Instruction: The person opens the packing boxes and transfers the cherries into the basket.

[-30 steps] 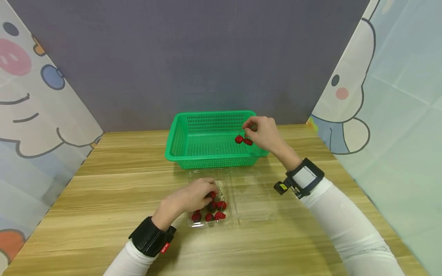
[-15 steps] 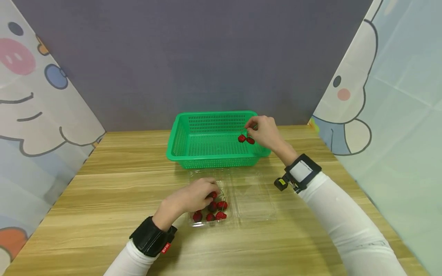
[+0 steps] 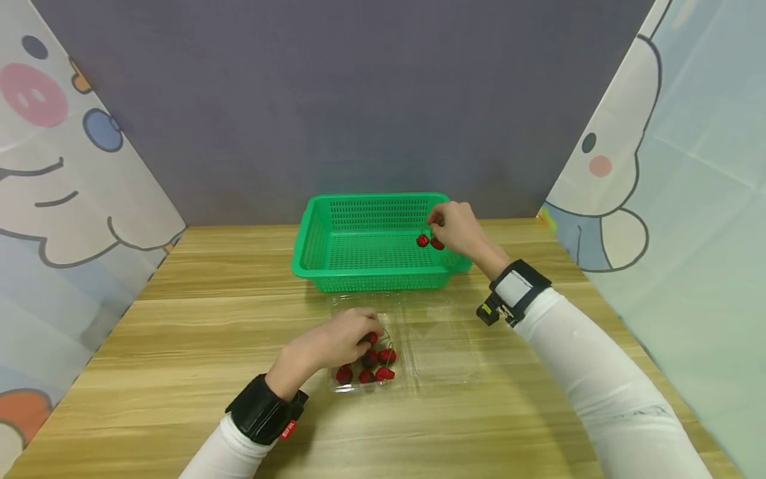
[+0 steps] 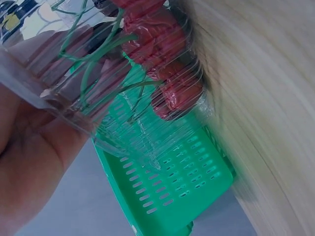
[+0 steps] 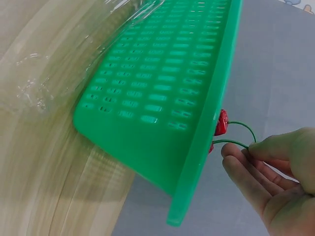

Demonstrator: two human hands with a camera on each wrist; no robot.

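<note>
Above the right end of the green plastic basket [image 3: 377, 271], my right hand [image 3: 459, 229] pinches thin green stems [image 5: 242, 124] between thumb and fingers. Two red cherries [image 3: 423, 240] hang from the stems; in the right wrist view the basket rim partly hides them. My left hand [image 3: 341, 336] reaches into a clear plastic box [image 3: 341, 388], fingers and thumb curled about a red cherry [image 3: 372, 338]. Several other cherries [image 3: 387, 356] with green stems lie in the box. In the left wrist view, the clear wall partly obscures the fingertips.
The box's clear lid [image 3: 443, 346] lies opened flat to the right on the wooden table [image 3: 227, 313]. A grey wall [image 3: 371, 100] rises behind the basket. Printed cartoon panels [image 3: 622, 166] flank the table on both sides.
The head view has shifted slightly. My right wrist has moved a little forward and inward, with the two cherries still hanging over the basket. The left hand stays in place over the box.
</note>
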